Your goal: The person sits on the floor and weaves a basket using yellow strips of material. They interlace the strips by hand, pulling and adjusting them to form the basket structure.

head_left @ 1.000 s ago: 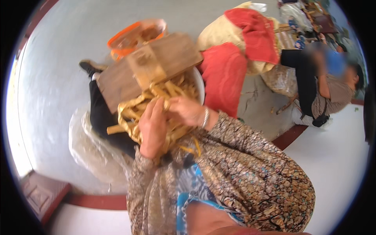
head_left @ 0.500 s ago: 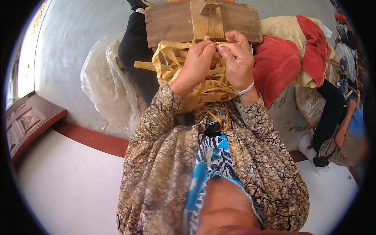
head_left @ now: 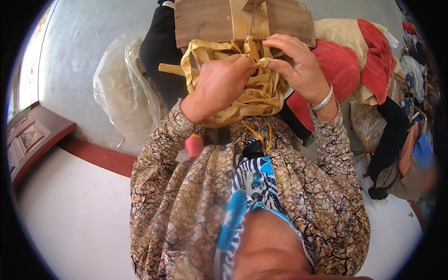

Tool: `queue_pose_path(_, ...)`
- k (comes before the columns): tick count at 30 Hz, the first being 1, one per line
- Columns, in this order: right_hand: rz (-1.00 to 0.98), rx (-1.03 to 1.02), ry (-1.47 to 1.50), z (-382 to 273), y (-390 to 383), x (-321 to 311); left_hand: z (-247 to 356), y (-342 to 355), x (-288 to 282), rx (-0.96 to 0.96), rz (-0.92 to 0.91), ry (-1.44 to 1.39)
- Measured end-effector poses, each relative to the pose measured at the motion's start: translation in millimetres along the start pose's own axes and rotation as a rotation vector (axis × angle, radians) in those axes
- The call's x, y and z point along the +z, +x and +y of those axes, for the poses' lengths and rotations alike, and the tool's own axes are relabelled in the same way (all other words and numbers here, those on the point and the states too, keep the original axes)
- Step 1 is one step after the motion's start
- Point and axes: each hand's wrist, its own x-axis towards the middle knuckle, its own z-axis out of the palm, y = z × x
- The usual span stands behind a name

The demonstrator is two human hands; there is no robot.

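Note:
A tangled heap of pale yellow fibrous strips [head_left: 252, 98] fills a container in front of me, beneath a wooden board [head_left: 203, 23] with a lighter crosspiece and small block. A twisted strand runs from a cord on the crosspiece. My left hand [head_left: 219, 86] is closed on this strand, knuckles up, fingertips partly hidden. Beside it on the right, my right hand [head_left: 298, 72] has its thumb at the knotted part of the strand and its index finger raised and bent above; the remaining fingers are partly hidden.
A crumpled plastic sheet [head_left: 116, 84] lies on the left beside a dark-clad leg [head_left: 158, 56]. Red cloth [head_left: 338, 70] and beige sacking [head_left: 336, 30] are on the right. Another person [head_left: 403, 172] is at far right, near piled items. A panelled wooden piece [head_left: 37, 140] stands at left.
The view has swung from angled to straight on. Since half a second ago my left hand has moved down-left and my right hand rightward, its index finger lifting over the strand.

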Motion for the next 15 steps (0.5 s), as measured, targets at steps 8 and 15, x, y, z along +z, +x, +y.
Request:
queue_pose_path(8,-0.436,0.230,0.231,5.1,-7.0,-6.6,-22.0,16.7,-6.3,-0.196,-0.439,-0.676)
queue_pose_path(15,0.023,0.551,0.457,48.4,9.2,22.7,-51.9,58.1,-5.0,-0.411,-0.212,-0.760)
